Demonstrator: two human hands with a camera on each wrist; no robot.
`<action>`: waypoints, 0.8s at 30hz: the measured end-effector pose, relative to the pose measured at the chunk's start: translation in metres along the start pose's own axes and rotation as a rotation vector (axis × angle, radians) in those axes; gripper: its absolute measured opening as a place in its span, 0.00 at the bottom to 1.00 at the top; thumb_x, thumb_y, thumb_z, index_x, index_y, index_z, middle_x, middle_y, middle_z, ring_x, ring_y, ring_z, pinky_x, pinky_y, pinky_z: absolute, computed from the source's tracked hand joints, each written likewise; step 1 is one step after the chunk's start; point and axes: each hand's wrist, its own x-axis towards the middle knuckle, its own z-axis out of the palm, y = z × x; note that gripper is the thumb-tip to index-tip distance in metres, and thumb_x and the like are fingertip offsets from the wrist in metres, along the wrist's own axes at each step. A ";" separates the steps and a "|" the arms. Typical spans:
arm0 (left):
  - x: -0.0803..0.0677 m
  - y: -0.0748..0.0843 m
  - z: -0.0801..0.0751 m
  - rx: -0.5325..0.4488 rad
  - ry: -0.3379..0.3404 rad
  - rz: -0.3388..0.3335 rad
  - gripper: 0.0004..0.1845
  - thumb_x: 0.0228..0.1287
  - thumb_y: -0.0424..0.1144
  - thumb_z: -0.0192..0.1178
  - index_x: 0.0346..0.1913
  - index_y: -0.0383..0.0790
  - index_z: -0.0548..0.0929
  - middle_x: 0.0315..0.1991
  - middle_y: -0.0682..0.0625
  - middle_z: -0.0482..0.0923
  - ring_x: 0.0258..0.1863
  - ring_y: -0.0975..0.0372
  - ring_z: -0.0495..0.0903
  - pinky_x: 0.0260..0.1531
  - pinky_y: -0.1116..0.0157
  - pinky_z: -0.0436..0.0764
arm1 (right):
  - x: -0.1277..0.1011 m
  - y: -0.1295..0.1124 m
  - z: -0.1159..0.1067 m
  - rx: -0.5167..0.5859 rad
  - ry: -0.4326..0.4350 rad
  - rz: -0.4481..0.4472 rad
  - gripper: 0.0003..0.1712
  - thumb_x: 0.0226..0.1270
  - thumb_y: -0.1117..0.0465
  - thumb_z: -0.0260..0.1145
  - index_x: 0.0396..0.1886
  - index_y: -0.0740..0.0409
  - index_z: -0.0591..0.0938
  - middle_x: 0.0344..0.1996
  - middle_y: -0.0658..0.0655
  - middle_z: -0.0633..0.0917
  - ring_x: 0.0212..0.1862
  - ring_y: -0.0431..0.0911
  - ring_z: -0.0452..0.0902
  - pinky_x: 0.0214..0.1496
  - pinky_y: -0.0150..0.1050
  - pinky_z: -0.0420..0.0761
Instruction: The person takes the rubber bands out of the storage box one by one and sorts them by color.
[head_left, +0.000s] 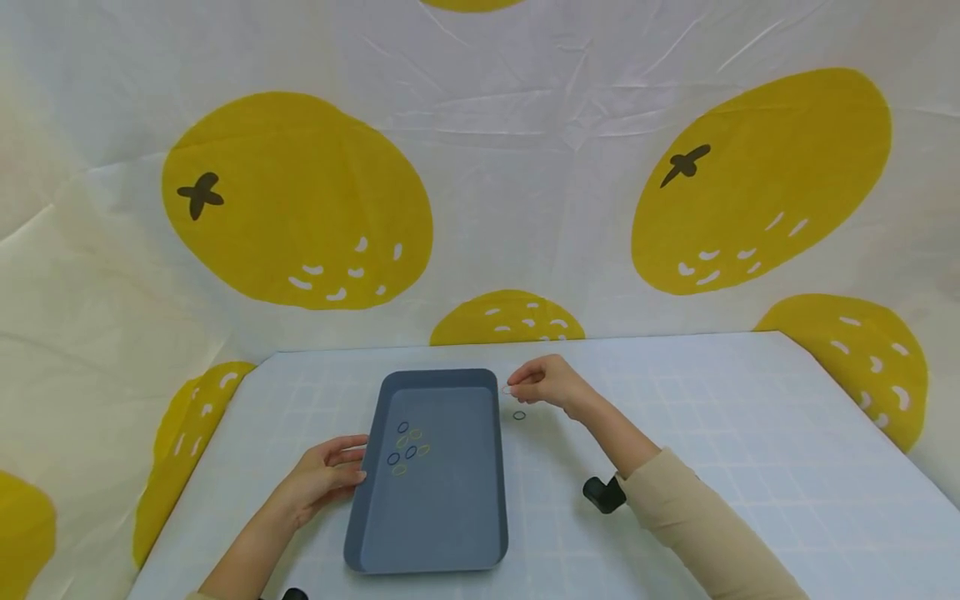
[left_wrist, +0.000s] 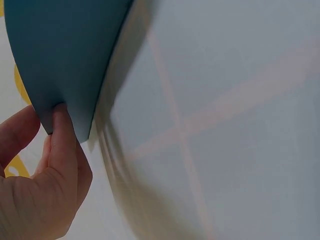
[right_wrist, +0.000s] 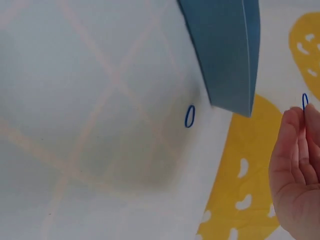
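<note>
A grey-blue rectangular tray [head_left: 431, 533] lies on the table, with several thin yellow and dark blue rubber bands [head_left: 410, 452] on its floor, left of the middle. My left hand [head_left: 318, 482] holds the tray's left side; the left wrist view has its fingertips [left_wrist: 61, 112] at the rim and outer wall. Beyond the tray's right edge, near the far corner, my right hand [head_left: 551, 385] pinches a thin blue rubber band [right_wrist: 305, 100] between thumb and fingers, raised over the table. A second blue rubber band [head_left: 519, 415] lies on the table just below that hand.
A pale blue tablecloth [head_left: 720, 433] with a faint grid covers the table. Behind it hangs a white backdrop [head_left: 525, 208] printed with large yellow fruit. A black wrist device [head_left: 603, 495] shows under the right forearm, and part of another [head_left: 295, 594] by the left.
</note>
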 end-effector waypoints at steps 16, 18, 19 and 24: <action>0.001 -0.003 0.001 -0.020 0.014 -0.007 0.34 0.51 0.17 0.59 0.64 0.23 0.61 0.56 0.29 0.69 0.43 0.58 0.78 0.37 0.62 0.80 | -0.004 0.042 -0.003 0.026 0.067 0.123 0.10 0.57 0.70 0.66 0.38 0.72 0.81 0.28 0.57 0.84 0.30 0.43 0.78 0.40 0.39 0.81; 0.001 -0.003 0.001 -0.021 0.015 -0.007 0.34 0.51 0.17 0.59 0.64 0.23 0.61 0.56 0.29 0.69 0.43 0.58 0.78 0.37 0.62 0.80 | -0.004 0.046 -0.004 0.018 0.069 0.122 0.10 0.57 0.70 0.66 0.38 0.73 0.81 0.28 0.57 0.84 0.30 0.43 0.78 0.40 0.39 0.81; 0.002 -0.003 0.001 -0.021 0.016 -0.007 0.34 0.51 0.17 0.59 0.64 0.23 0.61 0.56 0.29 0.69 0.43 0.58 0.78 0.37 0.61 0.80 | -0.004 0.048 -0.004 0.014 0.071 0.123 0.10 0.57 0.70 0.66 0.38 0.73 0.81 0.28 0.57 0.84 0.30 0.43 0.78 0.40 0.39 0.81; 0.003 -0.003 0.000 -0.022 0.017 -0.004 0.35 0.51 0.17 0.60 0.64 0.23 0.61 0.56 0.29 0.69 0.44 0.57 0.78 0.38 0.61 0.80 | -0.002 0.055 -0.004 -0.032 0.111 0.156 0.08 0.57 0.69 0.67 0.36 0.70 0.82 0.27 0.56 0.84 0.29 0.43 0.77 0.37 0.37 0.80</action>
